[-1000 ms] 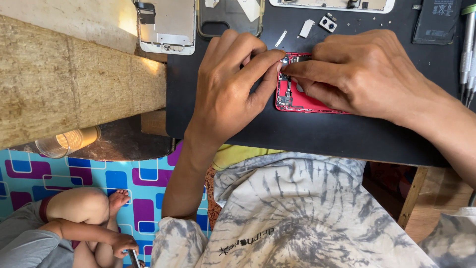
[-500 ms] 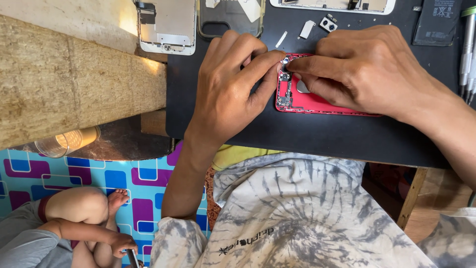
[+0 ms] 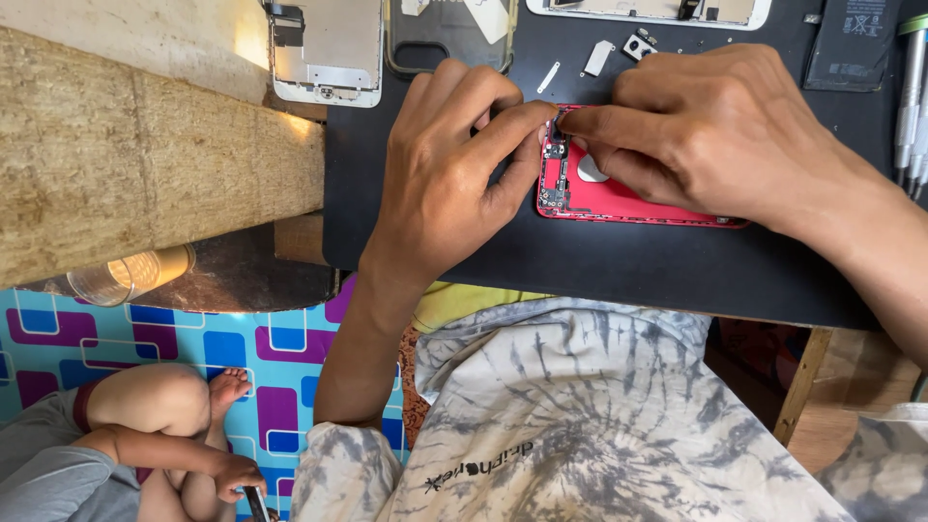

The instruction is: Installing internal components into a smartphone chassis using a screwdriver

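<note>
The red phone shell (image 3: pixel 638 198) lies open on the black mat (image 3: pixel 580 261), directly under both hands, with its inner parts exposed at the end nearest the left hand. The main risk, as I judge it, is at the point where the two hands meet: a very small part (image 3: pixel 559 118) is pinched there, and a slip or a pull that is too hard could bend it, tear a thin cable or flick it off the surface. Loose bits (image 3: pixel 599 56) lying just beyond the fingers could also be swept away by a knuckle or wrist. The shell itself is only pressed down by fingers, so a sideways push could slide it on the mat.

The left hand (image 3: pixel 447 179) has its grip nearly closed: thumb and forefinger come together at the upper corner of the shell, touching the small part, while the other fingers curl loosely above. The right hand (image 3: pixel 720 126) has its grip closed too, its forefinger and thumb meeting the left fingertips at the same spot, with its lower fingers resting on the shell's red inside. What exactly sits between the fingertips is too small to tell. A phone screen panel (image 3: pixel 324 48) lies further off, beyond the left hand.
</note>
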